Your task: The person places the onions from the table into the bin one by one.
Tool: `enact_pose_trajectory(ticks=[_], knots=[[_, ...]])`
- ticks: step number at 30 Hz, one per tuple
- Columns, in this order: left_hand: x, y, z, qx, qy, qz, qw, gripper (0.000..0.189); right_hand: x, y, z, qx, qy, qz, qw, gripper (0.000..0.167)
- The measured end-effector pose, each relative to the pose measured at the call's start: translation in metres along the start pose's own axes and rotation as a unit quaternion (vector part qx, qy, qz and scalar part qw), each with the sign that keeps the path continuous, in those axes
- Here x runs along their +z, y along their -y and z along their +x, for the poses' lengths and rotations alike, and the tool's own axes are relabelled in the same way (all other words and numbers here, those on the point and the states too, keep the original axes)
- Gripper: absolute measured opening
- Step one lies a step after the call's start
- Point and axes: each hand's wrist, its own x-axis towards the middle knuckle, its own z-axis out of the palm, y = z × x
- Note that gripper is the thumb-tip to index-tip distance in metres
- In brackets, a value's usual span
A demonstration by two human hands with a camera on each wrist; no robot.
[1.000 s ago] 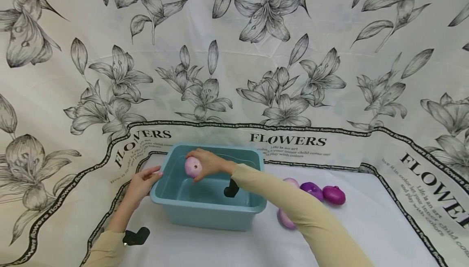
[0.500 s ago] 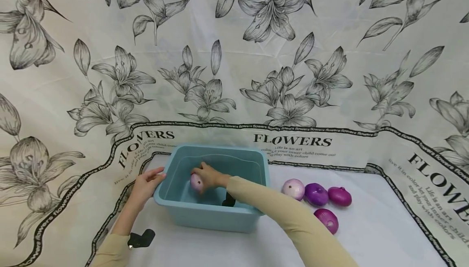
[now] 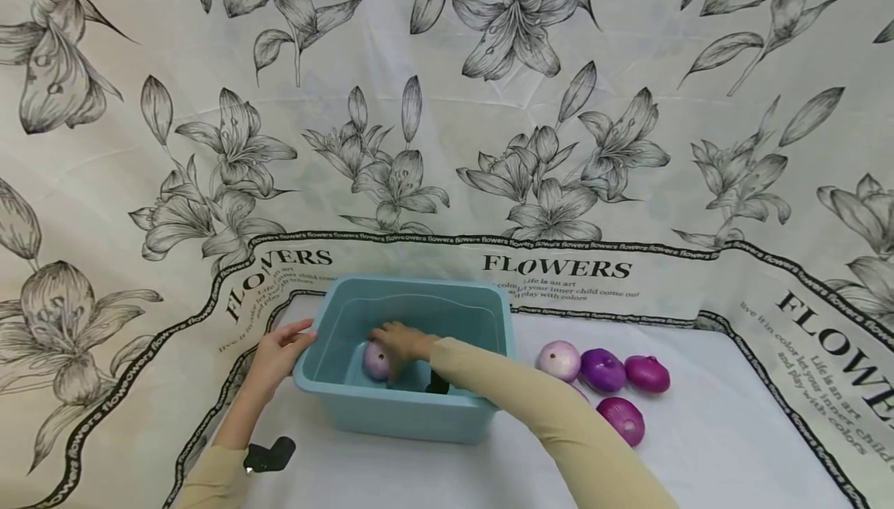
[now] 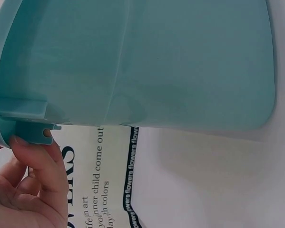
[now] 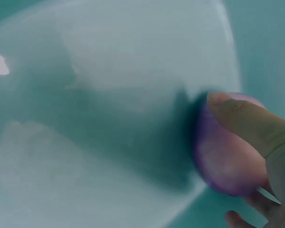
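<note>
A teal plastic basin (image 3: 401, 416) stands on the white cloth. My left hand (image 3: 279, 350) grips its left rim; in the left wrist view the fingers (image 4: 42, 166) curl at the rim's underside. Down inside the basin, my right hand (image 3: 405, 342) holds a pale purple onion (image 3: 377, 361) near the basin floor. The right wrist view shows the thumb (image 5: 249, 118) lying along the onion (image 5: 228, 152), with the other fingers partly hidden behind and below it.
Right of the basin lie a pale onion (image 3: 559, 360), a dark purple onion (image 3: 603, 370) and a magenta onion (image 3: 647, 374). Another onion (image 3: 620, 420) sits nearer, and one more is mostly hidden by the right sleeve (image 3: 545, 408). A flower-printed cloth (image 3: 419, 183) hangs behind.
My right hand has lowered the onion from near the rim height down towards the basin floor. My left hand stays at the left rim. The view has shifted slightly.
</note>
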Motion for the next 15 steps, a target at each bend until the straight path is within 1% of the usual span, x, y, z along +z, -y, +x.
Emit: enact_pose_trajectory(ticks=[4, 8, 12, 15], knots=[[0.001, -0.002, -0.001, 0.007, 0.001, 0.003, 1.0, 0.046, -0.025, -0.001, -0.012, -0.011, -0.013, 0.008, 0.9998, 0.088], [-0.001, -0.003, -0.002, 0.014, 0.008, 0.004, 0.9999, 0.048, -0.057, 0.0, -0.027, -0.022, -0.042, 0.021, 0.9987, 0.082], [-0.004, -0.001, -0.003, 0.014, 0.02, 0.006, 0.9997, 0.051, -0.083, 0.0, -0.045, -0.051, -0.075, 0.041, 0.995, 0.08], [-0.004, 0.0, -0.004, 0.013, 0.025, 0.009, 0.9996, 0.053, -0.096, -0.002, -0.063, -0.064, -0.097, 0.066, 0.9911, 0.08]])
